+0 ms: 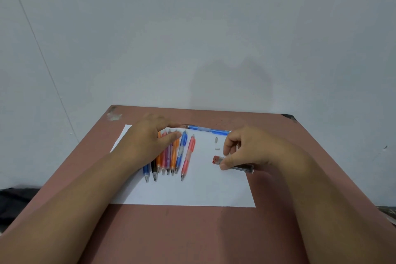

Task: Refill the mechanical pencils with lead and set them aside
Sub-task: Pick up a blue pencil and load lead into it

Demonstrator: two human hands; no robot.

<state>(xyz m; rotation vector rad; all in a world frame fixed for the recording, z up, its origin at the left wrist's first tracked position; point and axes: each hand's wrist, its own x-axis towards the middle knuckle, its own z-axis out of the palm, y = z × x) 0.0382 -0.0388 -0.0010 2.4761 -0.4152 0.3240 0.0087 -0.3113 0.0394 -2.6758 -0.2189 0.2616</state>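
Fingers of the right hand (242, 150) pinch the light, brittle lead case (233, 164) near the paper's (192, 193) right edge, best held by its flat sides, while the open left hand (150, 137) covers the pencil row (171, 156).

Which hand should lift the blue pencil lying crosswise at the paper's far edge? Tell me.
Left. The left hand is open, its fingers beside the blue pencil. The right hand is busy pinching the lead case.

Nine mechanical pencils (188, 155) (eight in row, one apart); one lead case (233, 164); one paper sheet (192, 193); two hands (147, 137).
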